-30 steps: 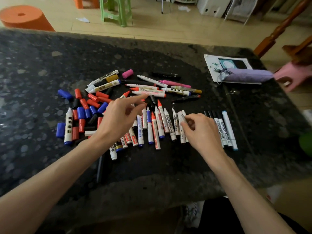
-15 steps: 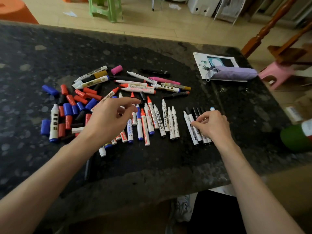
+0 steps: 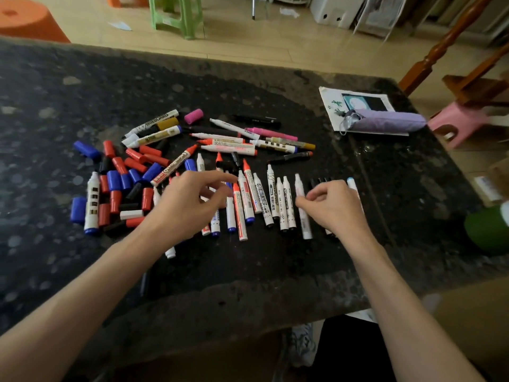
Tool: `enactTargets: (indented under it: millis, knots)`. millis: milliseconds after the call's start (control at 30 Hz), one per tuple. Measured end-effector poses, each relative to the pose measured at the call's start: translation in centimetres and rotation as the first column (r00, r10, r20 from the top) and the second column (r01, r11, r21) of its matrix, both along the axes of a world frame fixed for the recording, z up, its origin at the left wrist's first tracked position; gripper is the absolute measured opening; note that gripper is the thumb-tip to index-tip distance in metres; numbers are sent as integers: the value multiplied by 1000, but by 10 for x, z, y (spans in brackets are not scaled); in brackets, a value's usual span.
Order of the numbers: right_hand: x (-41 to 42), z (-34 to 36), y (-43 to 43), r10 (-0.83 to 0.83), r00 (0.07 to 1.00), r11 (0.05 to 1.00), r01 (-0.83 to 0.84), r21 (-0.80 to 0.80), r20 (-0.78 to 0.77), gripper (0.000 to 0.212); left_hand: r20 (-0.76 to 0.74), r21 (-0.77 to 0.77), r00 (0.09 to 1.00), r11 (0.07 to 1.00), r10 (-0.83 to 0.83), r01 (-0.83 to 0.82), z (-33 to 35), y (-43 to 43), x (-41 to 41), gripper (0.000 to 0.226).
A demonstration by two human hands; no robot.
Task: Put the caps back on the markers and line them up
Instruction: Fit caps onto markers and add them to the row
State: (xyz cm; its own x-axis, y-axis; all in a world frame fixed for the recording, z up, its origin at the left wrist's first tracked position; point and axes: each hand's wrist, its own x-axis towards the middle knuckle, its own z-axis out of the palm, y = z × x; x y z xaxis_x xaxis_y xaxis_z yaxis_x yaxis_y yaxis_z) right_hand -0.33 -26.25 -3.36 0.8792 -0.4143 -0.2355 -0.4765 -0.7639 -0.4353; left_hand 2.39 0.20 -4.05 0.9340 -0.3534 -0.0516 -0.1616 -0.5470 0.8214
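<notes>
Markers (image 3: 271,199) lie in a row on the table (image 3: 248,271), caps (image 3: 118,183) heaped left; one barrel (image 3: 157,121) reads WHITEBOARD. Our left hand (image 3: 184,210) hovers loose, empty; our right hand (image 3: 336,208) curls at a white marker (image 3: 304,224), hold unclear.

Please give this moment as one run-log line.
left hand: open, over uncapped markers | right hand: curled at lined-up row, grip unclear | loose caps: heaped left | stage: capping not done

Black markers (image 3: 320,182), perhaps three, mostly hidden
</notes>
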Motion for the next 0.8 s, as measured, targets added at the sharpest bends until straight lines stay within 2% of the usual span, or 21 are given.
enactTargets:
  millis: [67,133,200,267,333,400,433,467,533,567,633,733,800]
  knots:
    - [2,9,16,-42,999,943,29,332,31,17,-52,-36,997,998,-62,60,1,-6,-4,29]
    - [5,13,37,-16,1000,840,6,543,13,18,-99,-37,989,993,-111,108,-1,-8,-6,35]
    - [6,13,52,29,1000,761,-24,649,3,20,-141,-28,978,988,-154,152,-2,-10,-6,48]
    - [8,11,67,79,997,702,-51,711,-6,21,-145,-51,975,985,-171,165,-3,-6,-7,51]
    - [10,9,81,120,993,640,-73,765,-6,22,-124,-101,981,986,-148,136,-2,2,-6,36]
    - [14,8,91,148,988,606,-118,787,34,20,-82,-72,993,995,-80,74,-3,13,-2,21]
    - [17,7,94,140,988,631,-142,762,68,17,-57,-15,998,999,-33,33,-4,20,1,20]
    - [23,4,94,130,984,709,-180,681,125,14,-38,51,999,999,11,-9,-6,28,3,20]
    - [38,-4,95,186,942,903,-276,328,281,17,-23,140,997,988,75,-71,-7,45,7,23]
    - [46,-9,96,260,908,940,-316,128,329,25,-30,158,995,984,91,-85,-7,53,8,24]
    - [61,-18,101,398,855,917,-380,-122,331,40,-37,168,995,982,96,-89,-5,65,8,20]
    - [78,-33,108,490,840,865,-434,-252,233,46,-7,159,996,984,86,-84,-4,75,7,19]
    - [83,-39,110,503,837,851,-436,-293,216,38,13,170,996,982,86,-87,-3,79,8,23]
